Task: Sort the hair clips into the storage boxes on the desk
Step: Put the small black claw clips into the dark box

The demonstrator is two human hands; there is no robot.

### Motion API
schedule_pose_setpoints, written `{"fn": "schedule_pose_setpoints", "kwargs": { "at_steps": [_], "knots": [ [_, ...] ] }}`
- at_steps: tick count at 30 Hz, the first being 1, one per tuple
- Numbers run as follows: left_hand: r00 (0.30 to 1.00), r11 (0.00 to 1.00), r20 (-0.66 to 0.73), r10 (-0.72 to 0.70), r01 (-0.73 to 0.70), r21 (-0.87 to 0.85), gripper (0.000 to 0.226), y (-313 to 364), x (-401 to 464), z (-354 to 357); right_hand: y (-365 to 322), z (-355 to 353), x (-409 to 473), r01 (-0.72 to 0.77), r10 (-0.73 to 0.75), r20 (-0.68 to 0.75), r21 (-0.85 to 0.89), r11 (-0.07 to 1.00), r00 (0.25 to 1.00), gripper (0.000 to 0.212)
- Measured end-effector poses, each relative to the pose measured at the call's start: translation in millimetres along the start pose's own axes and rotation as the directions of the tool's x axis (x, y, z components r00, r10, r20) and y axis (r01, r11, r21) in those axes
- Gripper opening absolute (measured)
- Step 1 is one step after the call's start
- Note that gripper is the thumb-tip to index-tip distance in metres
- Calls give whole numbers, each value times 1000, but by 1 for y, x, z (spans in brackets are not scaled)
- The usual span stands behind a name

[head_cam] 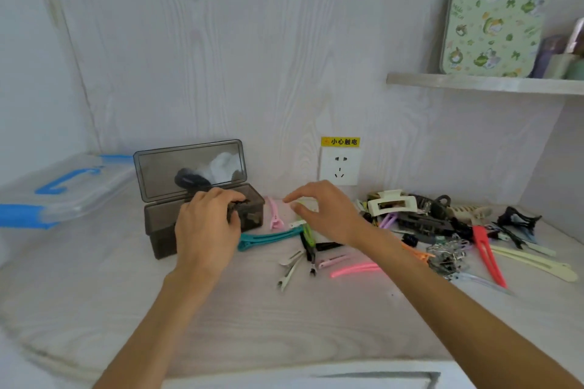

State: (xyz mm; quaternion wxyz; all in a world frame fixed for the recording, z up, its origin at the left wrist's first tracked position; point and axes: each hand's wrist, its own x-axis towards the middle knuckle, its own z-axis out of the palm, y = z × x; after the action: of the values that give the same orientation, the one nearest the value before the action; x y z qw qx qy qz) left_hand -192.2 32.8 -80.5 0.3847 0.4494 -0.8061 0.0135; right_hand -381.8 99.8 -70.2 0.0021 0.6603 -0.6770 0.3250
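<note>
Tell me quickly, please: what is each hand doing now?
Left hand: closed on a small dark clip, over the open grey box.
Right hand: open, holding nothing, above the loose clips.

A small yellow warning sticker (340,141) on the wall, set just above the white power socket (340,167), read "小心触电" in black characters, and that was the only legible writing, the patterned green board (493,9) bearing none readable.

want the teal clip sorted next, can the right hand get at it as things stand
Probably yes. The teal clip lies flat on the desk with nothing on top, just below the right hand, whose fingers are open and hold nothing.
</note>
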Motion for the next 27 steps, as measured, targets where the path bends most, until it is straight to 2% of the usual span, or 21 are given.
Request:
{"fn": "schedule_pose_setpoints", "kwargs": {
  "at_steps": [4, 7, 10, 15, 19, 22, 24, 27],
  "knots": [
    [980, 985, 176, 88, -59, -160, 31, 51, 1, 18, 43, -77, -45, -197, 200, 82, -42, 979, 976, 18],
    [939, 961, 301, 168, -88, -262, 33, 96, -6, 40, 68, -125, -75, -334, 337, 23, -74, 940, 941, 20],
    [898, 934, 368, 241, -111, -340, 37, 133, -11, 64, 85, -147, -100, -401, 403, 14, -79, 913, 915, 21],
    [883, 927, 405, 237, -81, -366, 46, 155, -4, 92, 94, -131, -108, -377, 379, 112, -37, 925, 919, 27],
    [920, 919, 374, 118, 41, -392, 58, 146, 14, 95, 100, -104, -102, -353, 375, 144, -161, 922, 916, 32],
    [948, 927, 318, 6, 114, -356, 57, 128, 35, 91, 103, -94, -93, -324, 380, 176, -281, 903, 908, 27],
    [916, 928, 398, 58, 97, -359, 53, 121, 46, 90, 103, -93, -86, -345, 408, 176, -303, 888, 896, 22],
    [807, 923, 561, 184, 53, -380, 48, 125, 49, 95, 105, -96, -78, -358, 416, 182, -284, 890, 891, 18]
  ]
}}
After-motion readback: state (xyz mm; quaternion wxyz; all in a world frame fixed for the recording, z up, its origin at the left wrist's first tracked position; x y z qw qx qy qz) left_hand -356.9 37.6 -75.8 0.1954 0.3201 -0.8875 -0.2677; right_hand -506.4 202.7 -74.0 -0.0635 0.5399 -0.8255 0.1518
